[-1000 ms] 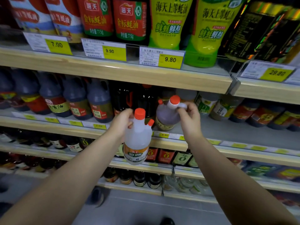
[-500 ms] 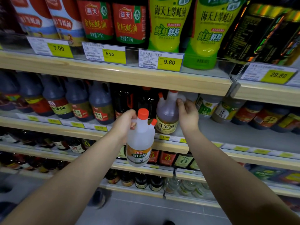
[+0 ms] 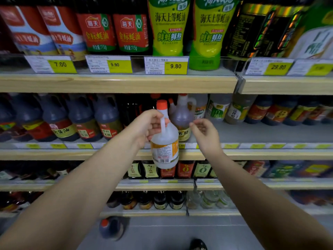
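Clear bottle [image 3: 164, 141] with orange cap and barcode label, handle gripped by left hand [image 3: 146, 126], right hand [image 3: 204, 131] just beside, fingers loosely curled, empty

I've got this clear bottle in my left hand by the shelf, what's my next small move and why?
Probably lift the clear bottle forward onto the bare shelf beside the standing bottle. Your left hand grips it by the handle just in front of the shelf edge, and your right hand is empty, free to steady it.
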Demonstrator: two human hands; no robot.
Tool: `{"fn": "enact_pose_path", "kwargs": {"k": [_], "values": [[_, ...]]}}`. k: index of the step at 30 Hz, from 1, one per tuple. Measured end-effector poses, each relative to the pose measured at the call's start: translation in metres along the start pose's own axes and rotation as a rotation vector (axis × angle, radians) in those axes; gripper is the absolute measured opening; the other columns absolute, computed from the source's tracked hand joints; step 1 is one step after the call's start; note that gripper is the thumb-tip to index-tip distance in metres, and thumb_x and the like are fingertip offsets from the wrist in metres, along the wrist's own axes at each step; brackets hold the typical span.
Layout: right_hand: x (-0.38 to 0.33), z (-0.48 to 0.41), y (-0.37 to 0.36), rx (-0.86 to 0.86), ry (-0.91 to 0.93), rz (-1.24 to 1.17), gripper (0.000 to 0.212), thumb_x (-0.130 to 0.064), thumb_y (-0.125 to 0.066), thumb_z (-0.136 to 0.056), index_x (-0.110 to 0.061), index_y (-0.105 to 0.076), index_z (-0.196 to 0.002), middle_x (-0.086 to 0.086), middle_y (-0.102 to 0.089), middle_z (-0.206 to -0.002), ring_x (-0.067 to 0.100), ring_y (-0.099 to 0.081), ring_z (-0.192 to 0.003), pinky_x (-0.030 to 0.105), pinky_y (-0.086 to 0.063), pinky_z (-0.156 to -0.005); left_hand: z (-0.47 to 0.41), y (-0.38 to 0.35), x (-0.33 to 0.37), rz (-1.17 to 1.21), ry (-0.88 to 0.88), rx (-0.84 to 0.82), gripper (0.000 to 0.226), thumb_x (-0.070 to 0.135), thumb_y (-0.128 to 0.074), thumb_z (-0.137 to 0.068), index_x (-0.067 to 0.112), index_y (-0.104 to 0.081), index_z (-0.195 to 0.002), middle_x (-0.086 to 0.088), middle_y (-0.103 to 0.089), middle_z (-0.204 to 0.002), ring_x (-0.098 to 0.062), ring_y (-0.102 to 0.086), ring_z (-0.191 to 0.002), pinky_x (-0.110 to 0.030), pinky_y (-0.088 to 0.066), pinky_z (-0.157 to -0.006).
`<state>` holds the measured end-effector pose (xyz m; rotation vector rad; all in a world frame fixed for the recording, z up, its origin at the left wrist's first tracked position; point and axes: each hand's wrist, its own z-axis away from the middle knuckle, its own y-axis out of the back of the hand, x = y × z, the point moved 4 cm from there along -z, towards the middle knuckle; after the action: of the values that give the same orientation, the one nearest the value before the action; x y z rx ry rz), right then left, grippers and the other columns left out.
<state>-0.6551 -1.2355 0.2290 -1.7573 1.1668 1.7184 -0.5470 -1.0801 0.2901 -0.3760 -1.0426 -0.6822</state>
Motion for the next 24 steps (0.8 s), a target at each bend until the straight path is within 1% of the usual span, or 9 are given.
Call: {"fn": "enact_pose_path", "kwargs": {"k": [2,4,7,10,13,16,20,22,24], "values": [[0.002,0.028,-0.001,-0.034,0.049,0.112,0.01,-0.031,-0.066,-0.086,-0.025,-0.06,-0.09,-0.006,-0.06,-0.091,0.005,-0.057,-0.084,0.021,-0.046,-0.077,0.004,-0.004,0.005,0.012,0.025,-0.034,0.026,0.03,-0.046,-0.085,0.022,-0.069,-0.077,0.015,-0.068,-0.075,-0.003,-0.053,-0.072,-0.025,-0.028,-0.06],[0.001,0.054,-0.006,-0.022,0.137,0.283,0.017,-0.033,-0.067,-0.084,-0.021,-0.063,-0.096,-0.01,-0.056,-0.092,0.005,-0.055,-0.086,0.024,-0.045,-0.077,0.009,-0.009,0.009,0.025,0.04,-0.064,0.027,0.032,-0.046,-0.085,0.022,-0.07,-0.079,0.012,-0.067,-0.085,-0.004,-0.055,-0.075,-0.025,-0.029,-0.063],[-0.002,0.086,-0.022,0.058,0.211,0.452,0.045,-0.041,-0.07,-0.077,-0.014,-0.059,-0.112,-0.001,-0.057,-0.103,0.02,-0.053,-0.101,0.036,-0.045,-0.084,0.018,-0.018,0.014,0.094,0.065,-0.139,0.029,0.032,-0.045,-0.084,0.018,-0.07,-0.085,0.007,-0.066,-0.093,-0.005,-0.059,-0.081,-0.024,-0.032,-0.067],[0.003,0.102,-0.04,0.167,0.148,0.519,0.08,-0.048,-0.073,-0.07,-0.008,-0.042,-0.133,0.01,-0.049,-0.128,0.029,-0.043,-0.12,0.044,-0.042,-0.093,0.031,-0.028,0.014,0.201,0.107,-0.216,0.035,0.031,-0.045,-0.084,0.009,-0.068,-0.1,-0.001,-0.064,-0.111,-0.01,-0.059,-0.093,-0.024,-0.035,-0.079],[0.005,0.106,-0.049,0.296,-0.016,0.522,0.099,-0.051,-0.078,-0.064,-0.009,-0.03,-0.139,0.013,-0.036,-0.14,0.032,-0.032,-0.129,0.047,-0.035,-0.098,0.044,-0.038,0.012,0.292,0.144,-0.274,0.035,0.028,-0.045,-0.086,0.001,-0.06,-0.103,-0.006,-0.058,-0.126,-0.016,-0.056,-0.11,-0.026,-0.034,-0.092],[0.004,0.103,-0.048,0.446,-0.027,0.558,0.101,-0.052,-0.082,-0.055,-0.014,-0.025,-0.129,0.014,-0.041,-0.132,0.035,-0.038,-0.123,0.05,-0.04,-0.09,0.053,-0.044,0.01,0.369,0.169,-0.318,0.035,0.025,-0.046,-0.087,0.002,-0.055,-0.111,-0.008,-0.053,-0.136,-0.019,-0.048,-0.127,-0.027,-0.033,-0.097],[0.005,0.098,-0.035,0.522,0.043,0.531,0.093,-0.049,-0.083,-0.053,-0.016,-0.029,-0.122,0.014,-0.046,-0.123,0.037,-0.043,-0.116,0.05,-0.044,-0.087,0.058,-0.048,0.008,0.356,0.183,-0.373,0.049,0.027,-0.048,-0.087,-0.003,-0.053,-0.126,-0.01,-0.051,-0.138,-0.017,-0.048,-0.128,-0.029,-0.032,-0.102],[0.006,0.097,-0.025,0.514,0.092,0.509,0.09,-0.045,-0.083,-0.054,-0.009,-0.037,-0.123,0.014,-0.048,-0.12,0.037,-0.045,-0.113,0.049,-0.044,-0.086,0.06,-0.051,0.008,0.308,0.179,-0.402,0.043,0.028,-0.047,-0.087,-0.001,-0.057,-0.118,-0.008,-0.054,-0.134,-0.016,-0.053,-0.121,-0.031,-0.032,-0.103],[0.008,0.095,-0.015,0.453,0.112,0.48,0.086,-0.04,-0.083,-0.055,-0.006,-0.044,-0.124,0.013,-0.049,-0.119,0.035,-0.045,-0.112,0.046,-0.043,-0.088,0.059,-0.052,0.008,0.208,0.168,-0.435,0.034,0.029,-0.048,-0.087,0.005,-0.063,-0.105,-0.003,-0.06,-0.125,-0.014,-0.06,-0.107,-0.033,-0.034,-0.1]]}}
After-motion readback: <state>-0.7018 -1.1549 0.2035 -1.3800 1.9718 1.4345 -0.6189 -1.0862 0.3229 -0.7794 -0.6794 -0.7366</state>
